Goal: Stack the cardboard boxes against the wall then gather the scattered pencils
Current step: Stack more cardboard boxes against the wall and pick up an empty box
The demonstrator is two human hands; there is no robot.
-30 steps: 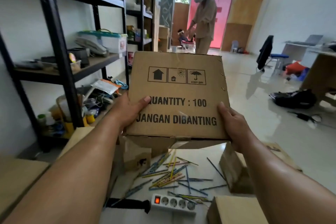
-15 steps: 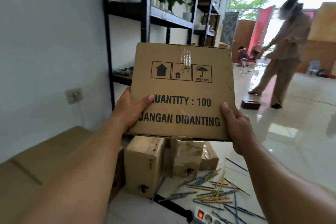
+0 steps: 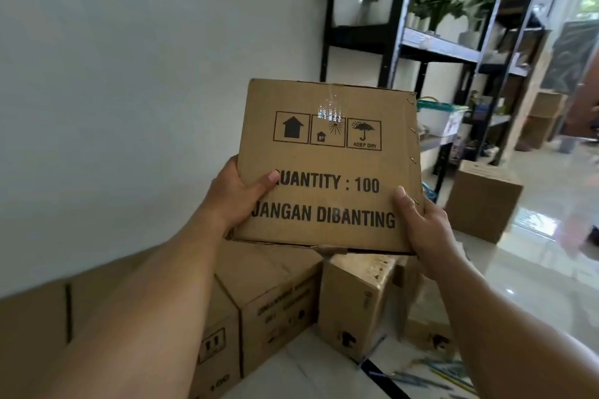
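I hold a brown cardboard box printed "QUANTITY : 100" up in the air in front of the white wall. My left hand grips its left edge with the thumb on the printed face. My right hand grips its lower right corner. Below it, cardboard boxes stand on the floor along the wall, with two smaller ones beside them. Scattered coloured pencils lie blurred on the floor at the bottom right.
A black metal shelf rack with potted plants stands against the wall to the right. Another cardboard box sits on the glossy tile floor past the rack. A black cable or strip lies near the pencils.
The view has swung left toward the wall, carrying the box with it. The box now hangs over the boxes along the wall. The person in the background has left the view.
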